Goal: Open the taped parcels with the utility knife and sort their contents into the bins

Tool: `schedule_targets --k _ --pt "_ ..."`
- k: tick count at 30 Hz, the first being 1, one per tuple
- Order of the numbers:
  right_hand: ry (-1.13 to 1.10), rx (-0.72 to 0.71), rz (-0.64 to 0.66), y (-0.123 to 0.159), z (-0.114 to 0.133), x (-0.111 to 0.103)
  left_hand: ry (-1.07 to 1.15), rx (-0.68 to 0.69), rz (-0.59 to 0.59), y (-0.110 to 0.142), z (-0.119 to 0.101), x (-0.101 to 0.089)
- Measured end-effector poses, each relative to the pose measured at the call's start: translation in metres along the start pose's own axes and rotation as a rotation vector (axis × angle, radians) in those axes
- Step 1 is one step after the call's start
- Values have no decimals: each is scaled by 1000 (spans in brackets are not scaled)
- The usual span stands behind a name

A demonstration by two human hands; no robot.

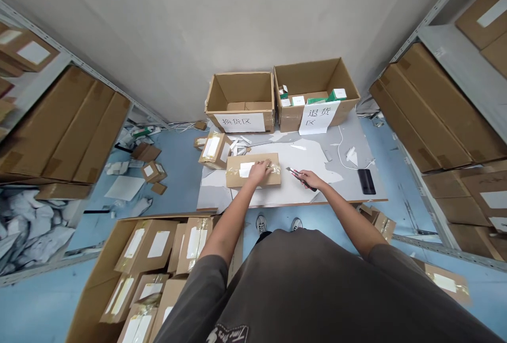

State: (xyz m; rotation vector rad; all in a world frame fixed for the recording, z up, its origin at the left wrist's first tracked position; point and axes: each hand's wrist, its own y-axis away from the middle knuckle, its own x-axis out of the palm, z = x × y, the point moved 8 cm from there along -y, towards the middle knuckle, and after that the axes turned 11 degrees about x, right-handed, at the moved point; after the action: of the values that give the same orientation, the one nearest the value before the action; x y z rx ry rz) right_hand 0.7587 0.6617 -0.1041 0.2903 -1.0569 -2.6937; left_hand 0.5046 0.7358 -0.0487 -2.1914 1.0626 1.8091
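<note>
A flat brown taped parcel [237, 178] with a white label lies on the grey table [348, 187] in front of me. My left hand [259, 172] rests on top of the parcel, fingers curled down onto it, holding it in place. My right hand [310, 179] is closed round a utility knife [296, 175], red and silver, with its tip pointing left toward the parcel's right end, a little apart from it.
Another taped parcel [215, 150] lies at the table's left. Two open cartons with paper signs [240, 100] [315, 92] stand at the back; the right one holds small green-white boxes. A black phone [366, 181] and white cable lie right. A big carton of parcels [146, 263] sits on the floor left.
</note>
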Motion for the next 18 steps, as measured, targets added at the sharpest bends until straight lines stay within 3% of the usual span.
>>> schedule_targets --k 4,9,15,18 --pt "-240 -99 -95 14 17 -12 -35 29 8 -19 12 -11" --pt "-447 -184 -149 18 40 7 -38 38 166 -52 9 -9" --pt "-420 -94 -241 11 17 21 -169 27 101 -67 0 -10" --pt "-224 -106 -262 7 10 23 -156 24 84 -64 -2 -5"
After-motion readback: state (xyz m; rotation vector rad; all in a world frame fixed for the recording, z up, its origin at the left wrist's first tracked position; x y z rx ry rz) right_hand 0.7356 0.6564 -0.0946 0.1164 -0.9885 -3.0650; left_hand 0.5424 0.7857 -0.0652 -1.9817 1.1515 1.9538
